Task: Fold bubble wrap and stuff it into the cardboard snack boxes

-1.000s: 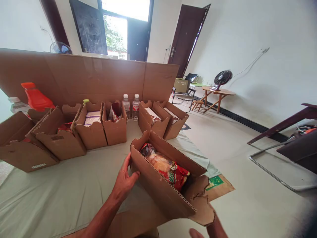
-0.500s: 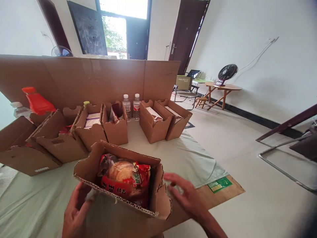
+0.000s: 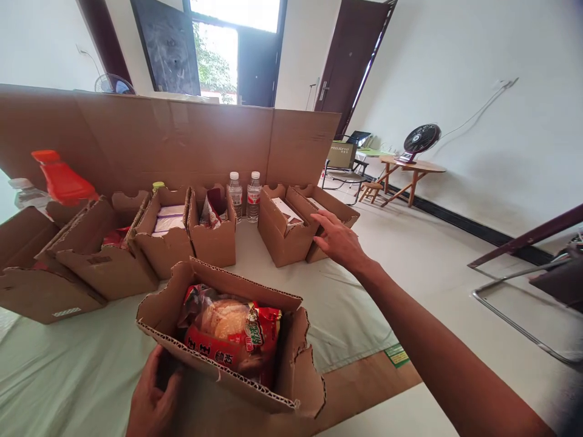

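An open cardboard box (image 3: pixel 296 358) stands close in front of me, slightly tilted in view. Inside it lies a red and clear plastic bag of round rice crackers (image 3: pixel 232 328). My left hand (image 3: pixel 157 388) is at the box's near left side, thumb and forefinger apart, other fingers partly hidden; whether it presses on the wall I cannot tell. My right hand (image 3: pixel 339 237) reaches forward, fingers stretched out and empty, over the two cardboard boxes at the right. The left one of that pair (image 3: pixel 282 240) holds a white packet (image 3: pixel 288 211); contact with its rim is unclear.
More cardboard boxes stand in a row at left, one with white packets (image 3: pixel 168 220), another with a snack bag (image 3: pixel 212 209). Two clear water bottles (image 3: pixel 254 197) and an orange bottle (image 3: pixel 64 179) stand behind. A cardboard panel (image 3: pixel 204 136) rises along the back of the cloth-covered table (image 3: pixel 91 364).
My right hand has left the near box's right end and moved forward to the boxes at the right. My left hand stays by the near box, shifted slightly right.
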